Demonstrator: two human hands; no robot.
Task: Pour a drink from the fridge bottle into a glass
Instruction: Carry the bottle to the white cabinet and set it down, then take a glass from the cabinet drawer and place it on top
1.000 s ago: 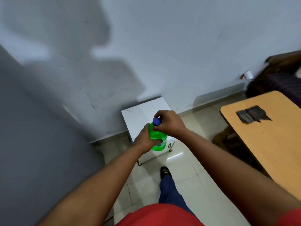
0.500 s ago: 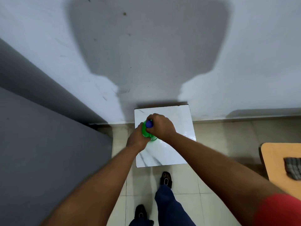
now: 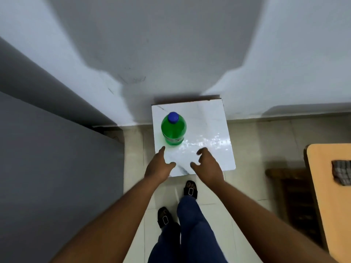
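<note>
Bottle (image 3: pixel 173 130), green, blue cap (image 3: pixel 173 117), label unreadable, stands on table (image 3: pixel 209 126).

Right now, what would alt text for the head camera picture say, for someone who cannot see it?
A green bottle with a blue cap stands upright on a small white marble-look table against a wall, seen from above. The person's left hand and right hand hover open just short of it, holding nothing. A wooden table edges in at right.
</note>
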